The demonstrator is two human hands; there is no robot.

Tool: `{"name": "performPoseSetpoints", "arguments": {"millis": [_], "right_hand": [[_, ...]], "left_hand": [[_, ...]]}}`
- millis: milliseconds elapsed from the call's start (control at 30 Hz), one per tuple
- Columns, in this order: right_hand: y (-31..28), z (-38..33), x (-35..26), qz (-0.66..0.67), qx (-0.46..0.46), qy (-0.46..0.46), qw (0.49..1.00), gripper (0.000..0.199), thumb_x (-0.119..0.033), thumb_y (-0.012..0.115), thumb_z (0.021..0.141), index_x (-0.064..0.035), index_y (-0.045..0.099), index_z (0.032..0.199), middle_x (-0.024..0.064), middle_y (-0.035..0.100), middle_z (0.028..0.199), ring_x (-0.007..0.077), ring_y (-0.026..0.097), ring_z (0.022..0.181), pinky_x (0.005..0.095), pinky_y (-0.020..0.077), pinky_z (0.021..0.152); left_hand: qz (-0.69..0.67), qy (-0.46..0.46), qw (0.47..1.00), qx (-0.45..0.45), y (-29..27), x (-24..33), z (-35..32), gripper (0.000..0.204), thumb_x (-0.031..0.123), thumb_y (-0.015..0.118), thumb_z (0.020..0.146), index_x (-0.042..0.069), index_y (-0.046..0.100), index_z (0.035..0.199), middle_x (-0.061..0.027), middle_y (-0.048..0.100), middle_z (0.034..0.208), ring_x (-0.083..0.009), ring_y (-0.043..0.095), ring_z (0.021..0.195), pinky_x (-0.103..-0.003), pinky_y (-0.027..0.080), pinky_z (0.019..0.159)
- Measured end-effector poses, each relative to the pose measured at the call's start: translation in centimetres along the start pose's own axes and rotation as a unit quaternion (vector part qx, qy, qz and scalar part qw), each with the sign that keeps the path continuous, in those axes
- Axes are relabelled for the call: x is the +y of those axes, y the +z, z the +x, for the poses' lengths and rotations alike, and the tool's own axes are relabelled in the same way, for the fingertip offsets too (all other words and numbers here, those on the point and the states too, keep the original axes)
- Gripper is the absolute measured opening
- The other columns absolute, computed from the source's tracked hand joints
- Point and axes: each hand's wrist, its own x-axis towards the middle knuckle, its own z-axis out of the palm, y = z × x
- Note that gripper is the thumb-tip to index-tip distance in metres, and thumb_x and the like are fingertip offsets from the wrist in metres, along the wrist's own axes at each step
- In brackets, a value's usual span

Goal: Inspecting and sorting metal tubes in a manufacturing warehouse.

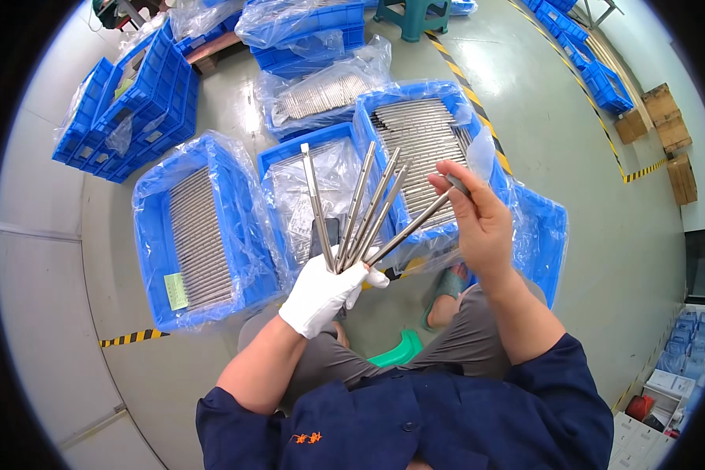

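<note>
My left hand (pixel 321 294), in a white glove, is closed around the lower ends of several metal rods (pixel 359 196) that fan out upward. One rod (pixel 407 229) leans right, toward my bare right hand (pixel 482 223). Between the thumb and fingers of that hand is a small dark grey piece (pixel 457 185) at the rod's tip; its kind is too small to tell. Beneath the rods stands a plastic-lined blue crate (pixel 268 157) with a dark flat object (pixel 327 235) in it. Another blue crate (pixel 362 117), behind my right hand, holds rows of similar rods.
To the left, a lined blue crate (pixel 145 235) holds more rods and a green paper slip (pixel 175 291). Farther off are stacked blue crates (pixel 164 117) and a green stool (pixel 413 19). A blue crate (pixel 554 243) stands by my right knee. Between my legs shows a green seat (pixel 399 350).
</note>
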Motion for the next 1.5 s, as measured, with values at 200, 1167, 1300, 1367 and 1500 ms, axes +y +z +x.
{"name": "performPoseSetpoints", "arguments": {"millis": [200,1167,1300,1367,1500], "right_hand": [[1.4,-0.1,0.2,0.082,0.071,0.020,0.994,0.027,-0.001,0.048,0.084,0.0011,0.051,0.111,0.0128,0.057,0.102,0.0189,0.058,0.094,0.0259,0.0459,0.076],[-3.8,2.3,0.0,0.157,-0.192,0.257,0.934,0.028,-0.010,0.056,0.080,-0.0003,0.053,0.106,0.0094,0.059,0.095,0.0183,0.059,0.083,0.0285,0.0468,0.076],[-4.2,1.8,0.5,0.210,-0.234,0.254,0.915,0.033,-0.017,0.060,0.077,-0.0005,0.053,0.104,0.0104,0.059,0.094,0.0194,0.059,0.083,0.0291,0.0475,0.075],[-4.4,1.7,0.5,0.221,-0.236,0.249,0.913,0.031,-0.014,0.060,0.077,-0.0008,0.053,0.105,0.0105,0.060,0.094,0.0182,0.060,0.082,0.0284,0.0479,0.075],[-4.6,1.8,0.3,0.215,-0.247,0.234,0.915,0.030,-0.006,0.062,0.076,-0.0010,0.054,0.104,0.0096,0.061,0.093,0.0158,0.059,0.082,0.0279,0.0481,0.076]], "left_hand": [[-0.003,-0.014,1.000,0.009,0.2,0.3,-0.5,0.020,0.015,0.050,0.082,0.000,0.054,0.095,-0.0104,0.063,0.076,-0.0059,0.040,0.044,-0.020,0.034,0.041],[0.066,-0.069,0.991,-0.098,-2.1,1.2,-1.2,0.030,0.023,0.058,0.079,0.000,0.058,0.099,-0.0044,0.060,0.067,-0.0052,0.043,0.050,-0.019,0.034,0.044],[0.076,-0.084,0.987,-0.118,-1.7,1.6,-1.5,0.032,0.024,0.061,0.078,0.000,0.059,0.098,-0.0024,0.060,0.067,-0.0043,0.044,0.054,-0.018,0.033,0.047],[0.079,-0.086,0.986,-0.119,-1.6,1.9,-1.5,0.032,0.024,0.061,0.078,0.000,0.059,0.098,-0.0023,0.060,0.067,-0.0045,0.044,0.054,-0.018,0.034,0.047],[0.070,-0.078,0.986,-0.131,-1.9,1.5,-1.5,0.033,0.025,0.061,0.077,-0.001,0.060,0.099,-0.0022,0.060,0.066,-0.0047,0.044,0.053,-0.018,0.034,0.047]]}}
